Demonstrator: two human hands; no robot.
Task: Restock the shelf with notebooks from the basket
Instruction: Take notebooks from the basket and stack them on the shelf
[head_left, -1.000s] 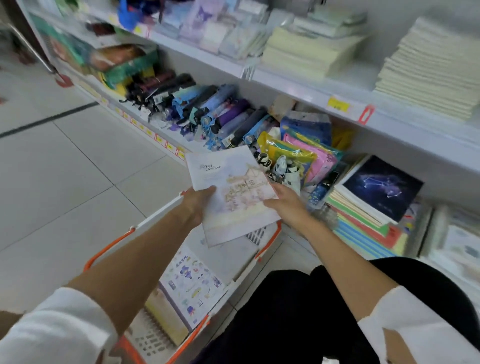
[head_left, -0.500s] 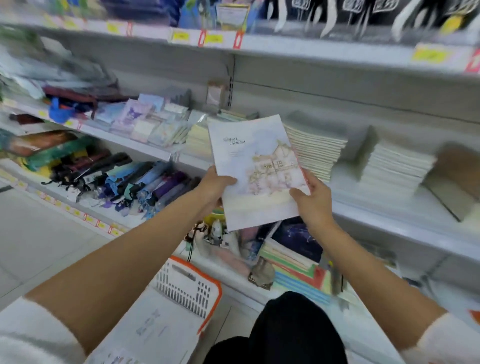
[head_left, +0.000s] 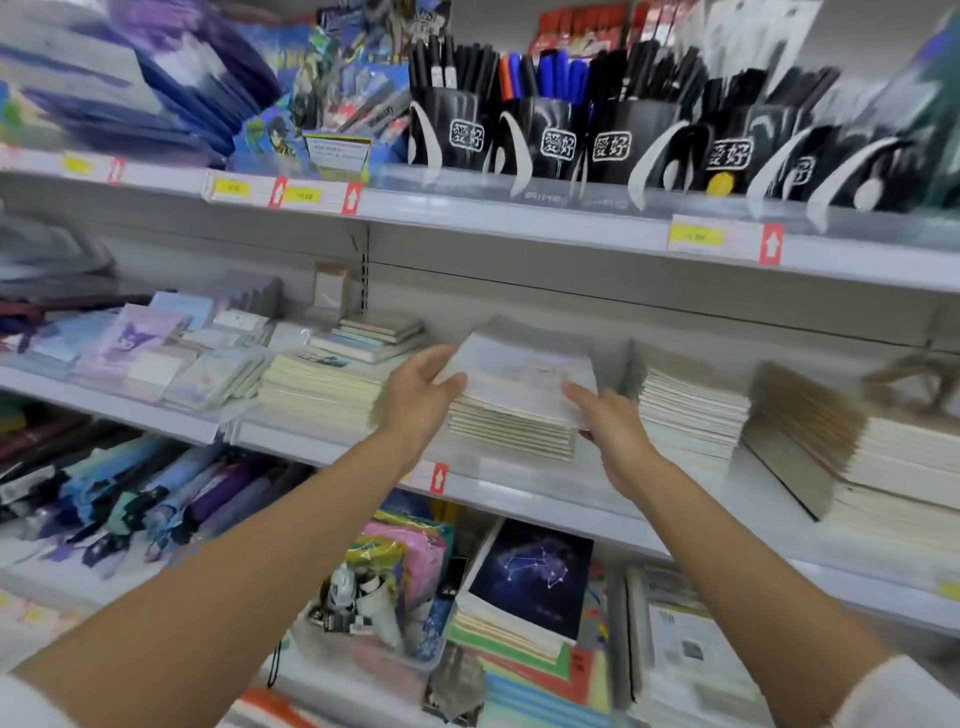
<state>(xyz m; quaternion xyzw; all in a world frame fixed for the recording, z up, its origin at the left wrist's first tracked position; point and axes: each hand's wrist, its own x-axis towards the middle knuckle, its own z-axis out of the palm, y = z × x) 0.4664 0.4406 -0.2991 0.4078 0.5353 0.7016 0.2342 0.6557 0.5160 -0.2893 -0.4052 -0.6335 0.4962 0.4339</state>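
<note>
Two hands, the left hand (head_left: 421, 397) and the right hand (head_left: 610, 423), hold one notebook (head_left: 519, 371) on the middle stack (head_left: 511, 436). That is one of four notebook stacks in its row: one cream stack (head_left: 322, 389) left of it, a pale stack (head_left: 691, 410) and a brown stack (head_left: 810, 428) right of it. Above the middle stack stand at least five black pen cups (head_left: 535, 153); blur hides any more. Five red arrow tags (head_left: 439, 478) show, four above the middle stack, one below. One starry notebook (head_left: 530, 577) lies below too.

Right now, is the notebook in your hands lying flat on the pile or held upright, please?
Flat: the notebook lies face up atop the pile on the shelf, left hand and right hand gripping its sides.
</note>
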